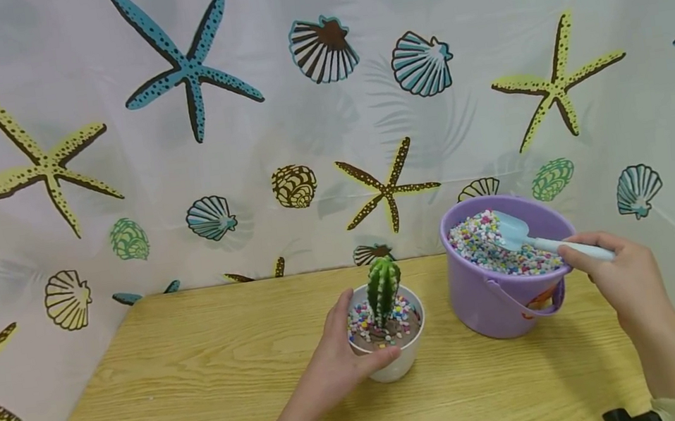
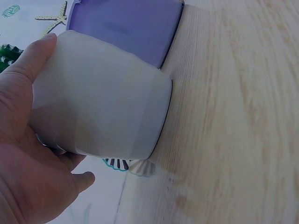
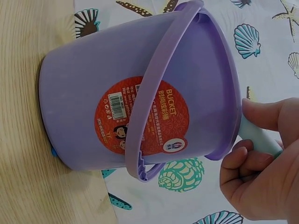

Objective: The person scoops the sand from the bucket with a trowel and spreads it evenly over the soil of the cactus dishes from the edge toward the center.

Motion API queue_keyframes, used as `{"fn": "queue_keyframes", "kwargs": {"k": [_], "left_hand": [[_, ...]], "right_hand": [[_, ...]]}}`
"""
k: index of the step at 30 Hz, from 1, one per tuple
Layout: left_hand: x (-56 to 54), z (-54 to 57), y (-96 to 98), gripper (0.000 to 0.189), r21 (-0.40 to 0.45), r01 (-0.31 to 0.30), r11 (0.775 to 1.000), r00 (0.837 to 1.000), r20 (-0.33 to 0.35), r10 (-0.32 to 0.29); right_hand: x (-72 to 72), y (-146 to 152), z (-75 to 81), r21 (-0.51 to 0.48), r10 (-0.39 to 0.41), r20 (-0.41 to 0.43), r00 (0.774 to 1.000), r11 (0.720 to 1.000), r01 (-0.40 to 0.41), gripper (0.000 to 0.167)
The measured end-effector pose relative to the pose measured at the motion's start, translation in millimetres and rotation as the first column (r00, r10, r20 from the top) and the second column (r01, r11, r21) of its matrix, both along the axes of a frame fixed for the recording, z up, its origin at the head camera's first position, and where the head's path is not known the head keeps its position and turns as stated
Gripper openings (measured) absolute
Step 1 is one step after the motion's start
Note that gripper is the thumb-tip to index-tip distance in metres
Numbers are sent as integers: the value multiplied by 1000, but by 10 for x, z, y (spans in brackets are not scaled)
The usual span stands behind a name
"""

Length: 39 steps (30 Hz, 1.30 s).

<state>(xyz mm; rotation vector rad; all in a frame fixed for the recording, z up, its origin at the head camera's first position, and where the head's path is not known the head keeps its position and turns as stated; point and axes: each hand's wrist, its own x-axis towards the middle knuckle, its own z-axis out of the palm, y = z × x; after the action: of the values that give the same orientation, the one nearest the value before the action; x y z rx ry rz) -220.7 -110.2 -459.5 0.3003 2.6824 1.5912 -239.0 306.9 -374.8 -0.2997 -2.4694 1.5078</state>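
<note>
A white flower pot [image 1: 393,368] stands on the wooden table, with brown soil and scattered colourful pebbles round a green cactus [image 1: 383,288]. My left hand [image 1: 342,357] grips the pot's left side, thumb across the front near the rim and fingers round the far side. To the right, a purple bucket [image 1: 484,301] holds many small multicoloured pebbles [image 1: 491,261]. My right hand [image 1: 624,276] holds the handle of a light blue shovel [image 1: 578,248] at the bucket's right rim. The shovel's blade lies among the pebbles inside; its tip is partly hidden by them.
The bucket's handle [image 3: 154,88] hangs down its outer side, across a red label [image 3: 110,114]. Behind the wooden table [image 1: 207,384] hangs a white cloth [image 1: 300,123] printed with starfish and shells. Something black [image 1: 630,418] shows by the right sleeve.
</note>
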Motion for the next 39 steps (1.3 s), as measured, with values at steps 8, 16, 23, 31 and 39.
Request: {"fn": "queue_keyframes", "kwargs": {"k": [8, 16, 23, 31, 39], "left_hand": [[-4, -12, 1, 124, 0, -2, 1000, 1000, -4, 2], [-11, -16, -4, 124, -2, 2, 1000, 1000, -13, -2], [-4, -8, -2, 124, 1, 2, 1000, 1000, -6, -2], [6, 0, 6, 124, 2, 2, 1000, 1000, -3, -2], [-4, -9, 9, 124, 6, 3, 1000, 1000, -2, -3]], "right_hand": [[46, -4, -5, -20, -4, -19, 1000, 1000, 4, 37], [93, -5, -2, -17, -1, -18, 1000, 1000, 0, 44], [146, -36, 34, -40, 11, -28, 1000, 999, -12, 36], [190, -76, 35, -53, 26, -30, 999, 998, -28, 38], [235, -129, 21, -67, 46, -23, 999, 997, -47, 36]]}}
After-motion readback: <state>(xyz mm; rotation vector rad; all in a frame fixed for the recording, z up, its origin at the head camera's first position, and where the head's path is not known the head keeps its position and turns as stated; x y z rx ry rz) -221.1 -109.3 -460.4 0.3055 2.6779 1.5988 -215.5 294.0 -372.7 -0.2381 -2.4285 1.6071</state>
